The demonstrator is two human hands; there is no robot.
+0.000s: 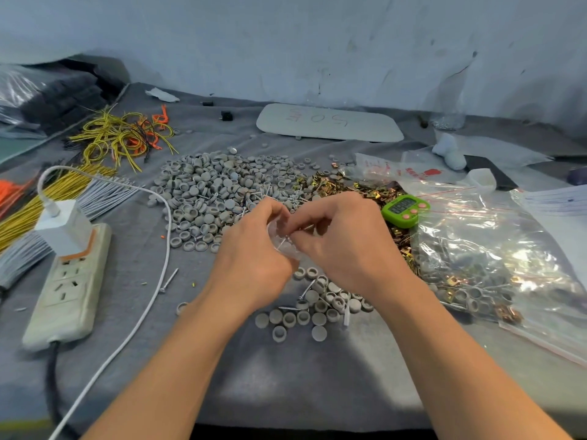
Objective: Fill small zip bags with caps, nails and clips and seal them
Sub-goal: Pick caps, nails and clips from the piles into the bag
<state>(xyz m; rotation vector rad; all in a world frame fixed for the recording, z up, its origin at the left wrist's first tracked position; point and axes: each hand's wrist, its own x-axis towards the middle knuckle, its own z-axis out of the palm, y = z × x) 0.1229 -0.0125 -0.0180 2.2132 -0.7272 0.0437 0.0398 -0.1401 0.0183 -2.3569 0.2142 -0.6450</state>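
My left hand [254, 249] and my right hand [346, 239] meet over the middle of the table, both pinching a small clear zip bag [281, 239] between their fingertips. What lies inside the bag is hidden by my fingers. A big heap of grey caps [209, 188] spreads just beyond my hands. A smaller cluster of grey caps [317, 308] with a few nails [306, 290] lies under my wrists. Gold clips [336, 182] are piled behind and to the right of my right hand.
A large clear bag of filled small bags [495, 258] lies at the right. A green timer [405, 209] sits beside it. A power strip [68, 284] with a white charger and cable lies left. Yellow and orange wires [120, 134] lie at the back left. A loose nail [168, 281] lies by the cable.
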